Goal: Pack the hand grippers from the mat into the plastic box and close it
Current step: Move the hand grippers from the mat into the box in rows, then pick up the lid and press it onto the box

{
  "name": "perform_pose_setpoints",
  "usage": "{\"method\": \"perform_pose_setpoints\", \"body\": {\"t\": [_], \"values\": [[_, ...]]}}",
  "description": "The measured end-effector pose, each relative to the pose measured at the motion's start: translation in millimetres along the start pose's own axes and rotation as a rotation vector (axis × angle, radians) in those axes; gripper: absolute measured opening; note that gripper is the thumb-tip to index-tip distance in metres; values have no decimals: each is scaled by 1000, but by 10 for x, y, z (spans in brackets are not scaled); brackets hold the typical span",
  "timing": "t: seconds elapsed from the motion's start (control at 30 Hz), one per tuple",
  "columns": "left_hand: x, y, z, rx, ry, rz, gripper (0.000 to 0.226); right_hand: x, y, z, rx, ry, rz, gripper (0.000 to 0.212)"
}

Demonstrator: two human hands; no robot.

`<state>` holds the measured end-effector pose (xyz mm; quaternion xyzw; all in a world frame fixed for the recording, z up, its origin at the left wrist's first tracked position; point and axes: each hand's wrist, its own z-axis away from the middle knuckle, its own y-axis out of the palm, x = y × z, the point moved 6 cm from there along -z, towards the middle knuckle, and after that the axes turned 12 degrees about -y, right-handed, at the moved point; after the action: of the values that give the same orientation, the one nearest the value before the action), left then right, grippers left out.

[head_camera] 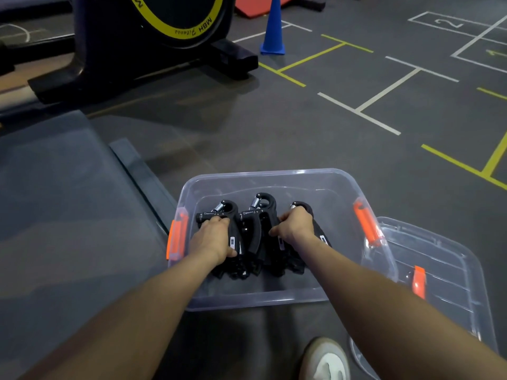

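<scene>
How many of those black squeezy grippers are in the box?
3 show at their tops in the box: one under the left hand, one in the middle, one under the right hand. More may be hidden beneath the hands.

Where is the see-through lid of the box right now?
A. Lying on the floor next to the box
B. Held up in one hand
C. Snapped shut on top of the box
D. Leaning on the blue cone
A: the lid lies flat on the floor beside the open plastic box, while both hands are down inside it on the hand grippers.
</scene>
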<state>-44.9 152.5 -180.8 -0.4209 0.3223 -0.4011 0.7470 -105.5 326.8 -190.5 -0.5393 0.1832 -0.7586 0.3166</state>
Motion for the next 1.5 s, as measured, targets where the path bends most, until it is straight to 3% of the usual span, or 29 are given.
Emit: {"method": "perform_pose_setpoints", "body": {"t": [0.3, 0.5, 0.8, 1.0, 1.17, 1.5], "values": [[-41, -13, 7, 14, 22, -7, 78, -77, 42, -11, -14, 29, -47, 32], [-275, -166, 87, -6, 90, 65, 71, 2, -110, 30, -3, -96, -78, 50], [-1307, -801, 765, -49, 342, 125, 57, 200, -1597, 625, -72, -195, 37, 44], [-2215, -966, 1543, -70, 545, 163, 53, -5, -2712, 1240, -143, -160, 114, 45], [-2852, -682, 1899, -51, 627, 131, 52, -614, -3213, 1395, -209, -109, 82, 44], [-3609, 1057, 1802, 215, 638, -108, 53, -2701, -3072, 1221, -253, 203, -59, 45]]}}
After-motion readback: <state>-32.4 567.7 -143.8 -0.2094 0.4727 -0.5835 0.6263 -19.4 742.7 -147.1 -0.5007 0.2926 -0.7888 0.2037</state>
